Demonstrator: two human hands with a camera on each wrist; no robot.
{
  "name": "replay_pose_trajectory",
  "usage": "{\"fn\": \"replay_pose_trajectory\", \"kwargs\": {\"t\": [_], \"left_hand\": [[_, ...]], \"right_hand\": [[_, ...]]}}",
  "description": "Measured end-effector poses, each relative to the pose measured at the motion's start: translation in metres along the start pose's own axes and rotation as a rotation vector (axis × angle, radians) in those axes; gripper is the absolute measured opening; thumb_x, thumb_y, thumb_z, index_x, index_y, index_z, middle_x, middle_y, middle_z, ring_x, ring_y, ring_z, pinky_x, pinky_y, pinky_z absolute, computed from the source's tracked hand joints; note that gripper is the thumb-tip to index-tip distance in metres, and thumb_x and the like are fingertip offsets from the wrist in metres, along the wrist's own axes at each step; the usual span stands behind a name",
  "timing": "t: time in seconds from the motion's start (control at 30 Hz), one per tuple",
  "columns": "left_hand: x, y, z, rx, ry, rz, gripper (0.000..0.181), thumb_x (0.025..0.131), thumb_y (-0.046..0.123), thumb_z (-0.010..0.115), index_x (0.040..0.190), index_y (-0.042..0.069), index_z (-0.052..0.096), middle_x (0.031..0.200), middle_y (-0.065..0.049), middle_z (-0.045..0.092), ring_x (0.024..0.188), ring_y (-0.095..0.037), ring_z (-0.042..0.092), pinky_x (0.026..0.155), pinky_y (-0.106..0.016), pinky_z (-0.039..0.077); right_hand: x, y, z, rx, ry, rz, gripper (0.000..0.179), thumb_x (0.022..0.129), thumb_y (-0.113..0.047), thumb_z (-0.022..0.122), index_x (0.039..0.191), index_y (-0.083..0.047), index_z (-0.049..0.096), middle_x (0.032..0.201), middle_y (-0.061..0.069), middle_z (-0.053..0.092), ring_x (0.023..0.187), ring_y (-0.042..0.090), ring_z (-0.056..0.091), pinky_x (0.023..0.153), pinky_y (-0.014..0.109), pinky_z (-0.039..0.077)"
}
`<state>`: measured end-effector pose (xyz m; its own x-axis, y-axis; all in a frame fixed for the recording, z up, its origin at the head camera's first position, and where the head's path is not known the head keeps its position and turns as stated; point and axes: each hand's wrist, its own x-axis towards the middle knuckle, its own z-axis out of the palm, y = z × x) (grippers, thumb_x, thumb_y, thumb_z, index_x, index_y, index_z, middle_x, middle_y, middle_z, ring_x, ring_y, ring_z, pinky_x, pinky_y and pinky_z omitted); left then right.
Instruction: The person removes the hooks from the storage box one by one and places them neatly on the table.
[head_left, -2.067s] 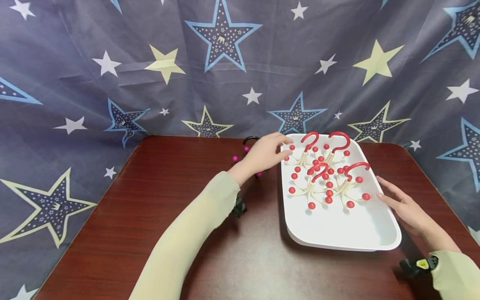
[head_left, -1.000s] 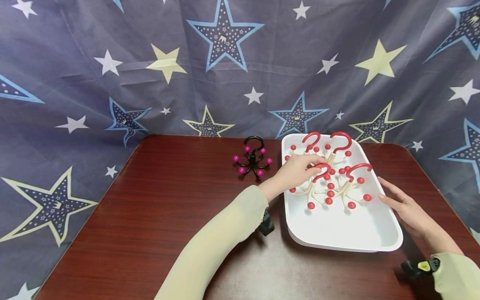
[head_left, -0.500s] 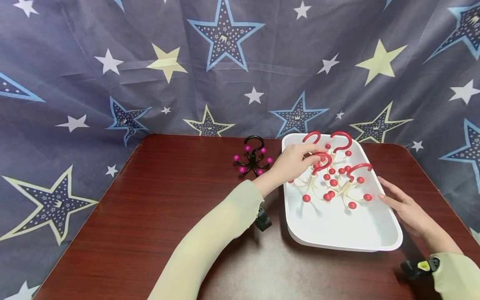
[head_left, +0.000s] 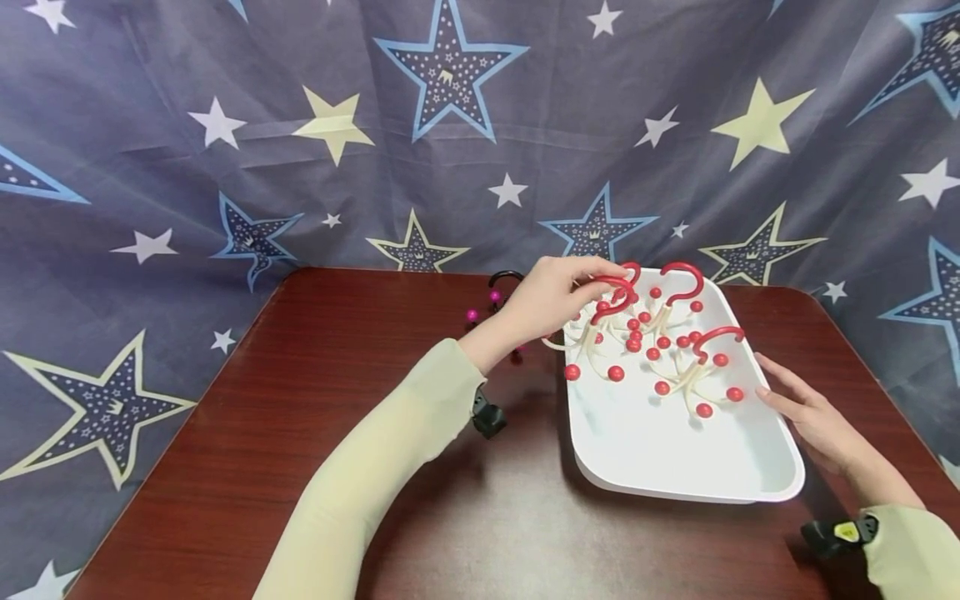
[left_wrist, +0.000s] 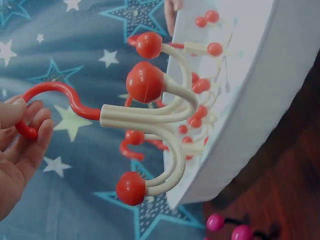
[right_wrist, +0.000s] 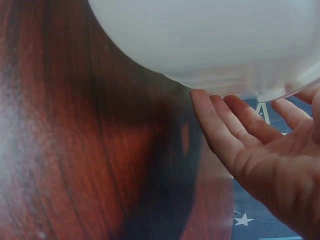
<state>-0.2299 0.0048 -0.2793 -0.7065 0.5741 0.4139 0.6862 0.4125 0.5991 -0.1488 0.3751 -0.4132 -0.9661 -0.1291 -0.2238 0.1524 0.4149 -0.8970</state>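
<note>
The white tray [head_left: 675,454] rests on the brown tabletop [head_left: 300,400]; the left hand [head_left: 551,292] is above the tray's far-left area, its grip narrowed to a pinch, with thumb and fingers bent on the hook end of one red-and-cream hanger [left_wrist: 130,116]; this hanger is raised, its ball-tipped arms over the tray's left rim; three similar hangers [head_left: 688,377] stand inside the tray, red hooks uppermost, one partly hidden behind the left hand; the right hand [head_left: 817,421] is at the tray's right side, its grip spread, fingers extended and touching the outer wall without clasping it; a black hanger [head_left: 495,297] with magenta balls, partly covered, is left of the tray; a star-patterned cloth [head_left: 270,75] hangs behind the tray.
</note>
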Motion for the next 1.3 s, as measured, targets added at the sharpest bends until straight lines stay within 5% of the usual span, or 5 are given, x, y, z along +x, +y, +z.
{"fn": "replay_pose_trajectory", "kwargs": {"t": [0.2, 0.47, 0.87, 1.17, 1.3], "left_hand": [[-0.015, -0.013, -0.021, 0.028, 0.063, 0.022, 0.024, 0.088, 0.022, 0.059, 0.111, 0.021, 0.066, 0.092, 0.008, 0.068, 0.066, -0.003, 0.052, 0.062, -0.019, 0.041], [-0.036, -0.035, -0.045, -0.020, 0.140, -0.033, 0.021, 0.087, 0.018, 0.061, 0.107, 0.017, 0.067, 0.076, 0.006, 0.067, 0.067, -0.010, 0.060, 0.059, -0.021, 0.042], [-0.068, -0.079, -0.080, -0.082, 0.301, -0.140, 0.020, 0.087, 0.016, 0.061, 0.106, 0.013, 0.068, 0.088, -0.005, 0.070, 0.071, -0.009, 0.063, 0.063, -0.020, 0.049], [-0.075, -0.118, -0.094, 0.024, 0.383, -0.225, 0.020, 0.086, 0.011, 0.062, 0.105, 0.012, 0.068, 0.089, -0.007, 0.069, 0.071, -0.011, 0.058, 0.062, -0.017, 0.042], [-0.076, -0.129, -0.094, 0.033, 0.396, -0.261, 0.020, 0.086, 0.010, 0.061, 0.104, 0.009, 0.068, 0.085, -0.010, 0.068, 0.073, -0.020, 0.060, 0.062, -0.018, 0.040]], "right_hand": [[0.000, 0.000, 0.002, 0.035, -0.004, -0.026, 0.062, 0.096, -0.027, 0.044, 0.147, -0.030, 0.008, 0.101, -0.032, 0.038, 0.084, -0.004, 0.059, 0.067, 0.029, 0.053], [-0.001, 0.001, 0.000, 0.027, 0.004, -0.031, 0.061, 0.096, -0.026, 0.043, 0.147, -0.030, 0.009, 0.104, -0.030, 0.036, 0.084, -0.005, 0.058, 0.067, 0.027, 0.053], [-0.002, 0.002, 0.000, 0.035, 0.002, -0.023, 0.061, 0.096, -0.027, 0.043, 0.146, -0.030, 0.008, 0.111, -0.026, 0.036, 0.085, -0.006, 0.057, 0.068, 0.027, 0.053], [-0.002, 0.001, 0.000, 0.033, 0.000, -0.014, 0.062, 0.096, -0.028, 0.043, 0.146, -0.030, 0.007, 0.112, -0.024, 0.035, 0.085, -0.006, 0.057, 0.069, 0.028, 0.053], [-0.001, 0.001, 0.000, 0.015, 0.005, -0.004, 0.062, 0.096, -0.029, 0.042, 0.146, -0.030, 0.006, 0.122, -0.011, 0.037, 0.085, -0.007, 0.056, 0.069, 0.027, 0.053]]}}
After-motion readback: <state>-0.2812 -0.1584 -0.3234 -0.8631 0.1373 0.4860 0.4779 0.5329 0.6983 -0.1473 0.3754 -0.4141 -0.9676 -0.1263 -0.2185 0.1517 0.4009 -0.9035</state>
